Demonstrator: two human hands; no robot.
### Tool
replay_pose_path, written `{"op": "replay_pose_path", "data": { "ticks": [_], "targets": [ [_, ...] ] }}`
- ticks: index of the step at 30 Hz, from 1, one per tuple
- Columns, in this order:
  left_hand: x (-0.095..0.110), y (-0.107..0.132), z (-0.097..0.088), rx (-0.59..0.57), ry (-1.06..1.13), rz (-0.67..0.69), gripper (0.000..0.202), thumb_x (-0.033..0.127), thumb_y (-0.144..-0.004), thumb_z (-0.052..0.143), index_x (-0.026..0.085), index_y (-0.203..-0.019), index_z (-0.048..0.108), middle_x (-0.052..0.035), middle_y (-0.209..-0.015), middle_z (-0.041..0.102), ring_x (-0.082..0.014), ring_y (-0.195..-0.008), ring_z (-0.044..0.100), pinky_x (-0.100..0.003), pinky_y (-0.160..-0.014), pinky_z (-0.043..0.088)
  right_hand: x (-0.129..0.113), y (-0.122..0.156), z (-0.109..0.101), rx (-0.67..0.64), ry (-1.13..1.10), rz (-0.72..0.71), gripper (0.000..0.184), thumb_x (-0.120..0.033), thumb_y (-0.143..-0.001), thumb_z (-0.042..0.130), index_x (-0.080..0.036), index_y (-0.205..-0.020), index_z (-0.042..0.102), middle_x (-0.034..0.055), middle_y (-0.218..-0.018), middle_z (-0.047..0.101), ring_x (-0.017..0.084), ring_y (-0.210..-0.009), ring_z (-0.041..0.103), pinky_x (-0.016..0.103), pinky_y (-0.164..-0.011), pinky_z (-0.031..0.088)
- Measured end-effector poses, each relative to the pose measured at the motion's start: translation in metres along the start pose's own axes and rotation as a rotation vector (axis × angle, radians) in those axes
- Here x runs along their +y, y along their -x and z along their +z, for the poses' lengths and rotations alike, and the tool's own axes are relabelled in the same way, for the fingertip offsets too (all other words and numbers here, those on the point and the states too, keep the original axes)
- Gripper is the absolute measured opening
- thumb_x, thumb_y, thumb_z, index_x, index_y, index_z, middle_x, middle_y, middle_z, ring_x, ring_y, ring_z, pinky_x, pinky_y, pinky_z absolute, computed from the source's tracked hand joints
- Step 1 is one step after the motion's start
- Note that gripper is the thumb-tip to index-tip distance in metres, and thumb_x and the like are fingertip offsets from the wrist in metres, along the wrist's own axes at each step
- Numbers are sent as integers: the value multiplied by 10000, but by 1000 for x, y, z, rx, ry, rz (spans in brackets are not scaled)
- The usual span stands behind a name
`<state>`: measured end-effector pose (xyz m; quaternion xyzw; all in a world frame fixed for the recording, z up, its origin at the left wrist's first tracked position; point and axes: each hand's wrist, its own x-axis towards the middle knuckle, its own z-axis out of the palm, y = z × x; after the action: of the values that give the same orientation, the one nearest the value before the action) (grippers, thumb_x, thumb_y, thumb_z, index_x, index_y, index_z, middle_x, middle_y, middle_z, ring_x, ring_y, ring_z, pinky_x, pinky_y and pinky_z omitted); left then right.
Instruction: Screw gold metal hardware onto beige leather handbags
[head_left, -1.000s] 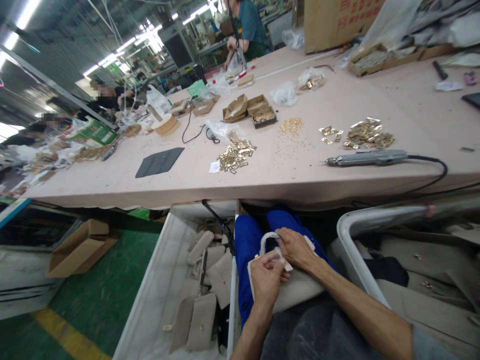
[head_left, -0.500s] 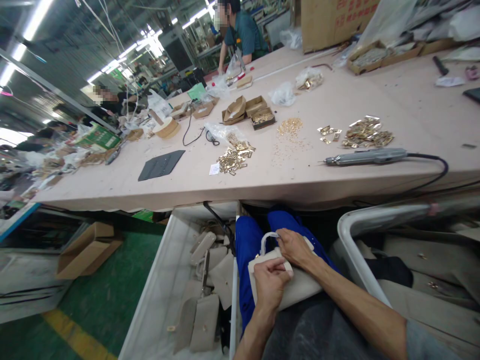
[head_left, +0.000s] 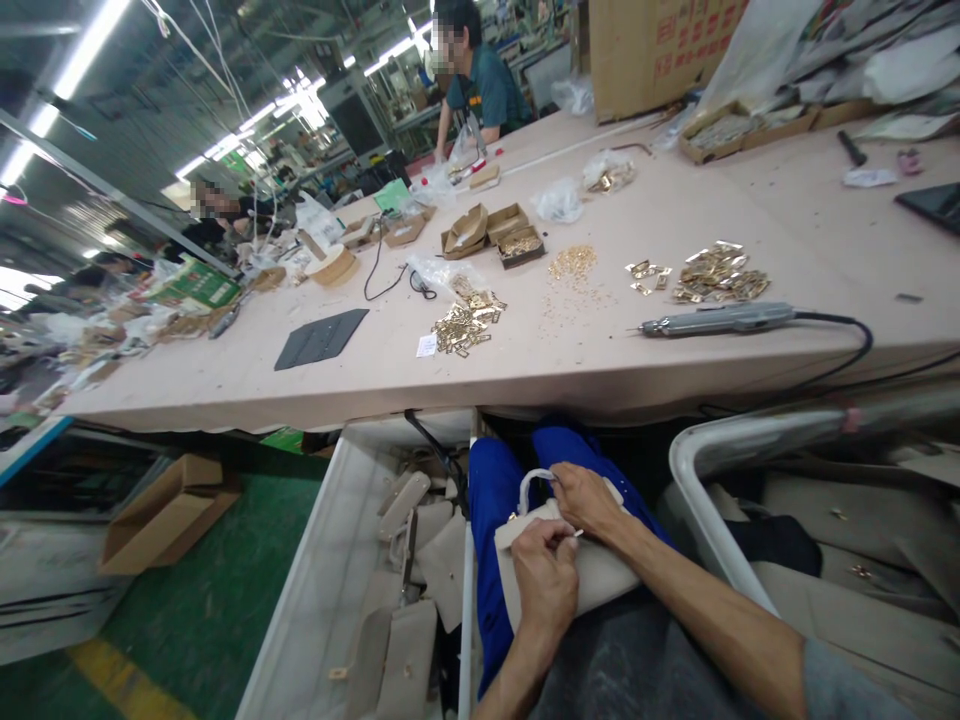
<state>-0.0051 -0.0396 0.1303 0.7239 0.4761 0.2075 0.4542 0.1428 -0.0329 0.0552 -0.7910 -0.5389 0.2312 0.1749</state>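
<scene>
A small beige bag [head_left: 600, 575] with a white loop handle [head_left: 534, 481] lies on my lap, over blue trousers, below the table edge. My left hand [head_left: 550, 580] is closed, pinching the bag's upper edge near its middle. Just behind it, my right hand [head_left: 592, 498] presses down on the bag's top, its fingers curled by the handle's base.
A long pink worktable [head_left: 525, 350] carries gold metal fittings [head_left: 465, 322], more fittings [head_left: 716, 275], small screws [head_left: 574, 262], an electric screwdriver [head_left: 712, 320] with its cable and a dark panel [head_left: 319, 338]. White bin [head_left: 315, 580] of beige bags stands left of my legs. Cart frame [head_left: 720, 450] at right. Other people work at the far end.
My left hand has slid a little lower and closer along the bag's edge. The bag stays on my lap and my right hand keeps its place. The view tilted slightly.
</scene>
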Motion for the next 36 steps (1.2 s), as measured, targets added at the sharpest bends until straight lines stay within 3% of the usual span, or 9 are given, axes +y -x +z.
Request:
{"op": "replay_pose_path", "data": {
  "ticks": [7,10,13,15,17,20,23,27,36],
  "targets": [
    [14,-12,-6,107,-11,154,138,128,-860,577,207,-824,684,-64,-912,637,-225,-838,641,-297,-733,493,-2,3,-1,17,-12,-42,229,-180,-1031,438,-145,-1110,650,114,-1094,702,236,-1025,654,294,-847,400],
    [22,-34,-22,209,60,152,166,267,-940,601,193,-1048,702,-71,-959,674,-219,-861,657,-282,-726,502,-3,5,-4,22,-19,-34,224,-180,-1030,440,-145,-1091,652,118,-1085,706,236,-1020,657,295,-845,402],
    [23,-51,-38,312,10,102,442,392,-929,668,160,-1304,644,-56,-875,707,-215,-763,666,-297,-721,510,-3,5,-7,21,-28,-35,218,-190,-1033,447,-148,-1084,655,119,-1084,710,239,-1027,660,299,-855,407],
    [20,-53,-44,248,-92,69,375,420,-904,693,155,-1168,728,-45,-742,710,-217,-664,660,-298,-669,491,-3,4,-9,14,-33,-28,219,-197,-1037,450,-151,-1086,658,118,-1088,713,241,-1036,661,301,-863,409],
    [15,-46,-43,117,-183,51,260,418,-888,698,174,-868,785,-65,-666,717,-226,-619,667,-295,-620,468,-4,4,-11,-2,-33,-9,223,-202,-1042,448,-154,-1081,662,120,-1093,715,240,-1040,663,301,-864,411],
    [5,-30,-32,-53,-175,-43,341,420,-868,696,187,-624,747,-92,-608,720,-233,-559,676,-288,-548,451,-4,3,-11,-24,-28,18,228,-204,-1042,449,-153,-1090,665,125,-1110,714,239,-1049,660,299,-866,411],
    [-10,-18,-17,-145,15,-233,338,423,-834,700,165,-621,748,-99,-594,726,-221,-479,662,-275,-469,440,-3,2,-10,-33,-17,31,220,-202,-1035,459,-151,-1097,664,126,-1108,714,243,-1047,660,303,-863,411],
    [-25,-15,-4,-126,320,-424,409,511,-799,717,123,-674,753,-133,-656,755,-203,-493,674,-244,-434,444,-3,0,-6,-3,4,26,213,-197,-1031,447,-154,-1070,652,121,-1084,711,246,-1006,670,310,-828,409],
    [-28,-13,2,-102,372,-497,181,279,-638,759,99,-645,749,-69,-477,656,-111,-371,519,-179,-367,322,-3,-1,-3,21,35,42,223,-217,-1038,443,-149,-1067,653,122,-1071,715,251,-984,681,312,-806,408]
  ]
}}
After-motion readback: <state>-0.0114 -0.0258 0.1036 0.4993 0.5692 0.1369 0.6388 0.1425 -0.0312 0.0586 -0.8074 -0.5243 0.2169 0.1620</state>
